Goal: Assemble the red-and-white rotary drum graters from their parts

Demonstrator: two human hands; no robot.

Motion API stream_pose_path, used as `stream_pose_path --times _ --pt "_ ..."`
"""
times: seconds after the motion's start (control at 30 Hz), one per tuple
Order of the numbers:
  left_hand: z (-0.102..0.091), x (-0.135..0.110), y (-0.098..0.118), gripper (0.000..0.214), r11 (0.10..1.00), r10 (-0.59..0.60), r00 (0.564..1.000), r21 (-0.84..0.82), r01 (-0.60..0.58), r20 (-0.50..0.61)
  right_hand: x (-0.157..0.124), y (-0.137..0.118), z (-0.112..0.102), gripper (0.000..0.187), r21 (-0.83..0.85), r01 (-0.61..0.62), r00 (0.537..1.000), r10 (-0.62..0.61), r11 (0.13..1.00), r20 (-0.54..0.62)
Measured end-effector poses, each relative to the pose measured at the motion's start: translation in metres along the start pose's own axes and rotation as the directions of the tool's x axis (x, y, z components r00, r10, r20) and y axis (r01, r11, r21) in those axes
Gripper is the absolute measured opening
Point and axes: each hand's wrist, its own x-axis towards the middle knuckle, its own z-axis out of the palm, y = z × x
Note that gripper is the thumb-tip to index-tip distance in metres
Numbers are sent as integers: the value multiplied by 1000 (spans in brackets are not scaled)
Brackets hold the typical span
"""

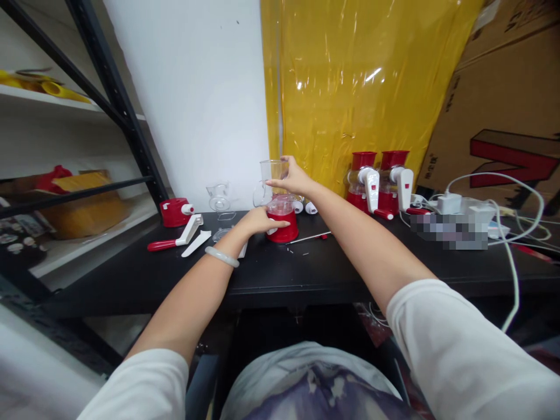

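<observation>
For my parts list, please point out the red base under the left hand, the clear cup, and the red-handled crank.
red base (283,232), head view, front wall.
clear cup (271,170), head view, side wall.
red-handled crank (161,245), head view, red grip.

Person is wearing a white top w/ short sleeves ending approx. at the elbows, forearms bare. Left hand (258,220) and right hand (294,178) are showing no gloves or rings. A pale, glossy bangle (222,256) is sitting on the left wrist. Purple-and-white patterned fabric is covering the lap.
</observation>
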Motion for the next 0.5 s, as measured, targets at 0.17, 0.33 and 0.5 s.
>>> stream_pose_path --times 0.17,0.33,0.5 --pt "1 0 -2 58 993 97 994 -79 -93 49 4 17 4 97 362 -40 999 40 931 8" --pt "-6 5 0 60 904 205 974 -363 -224 -91 3 12 1 92 573 -46 999 53 818 4" --pt "-7 11 14 59 654 118 926 -673 -345 -360 -3 -17 -19 87 583 27 999 -47 812 20"
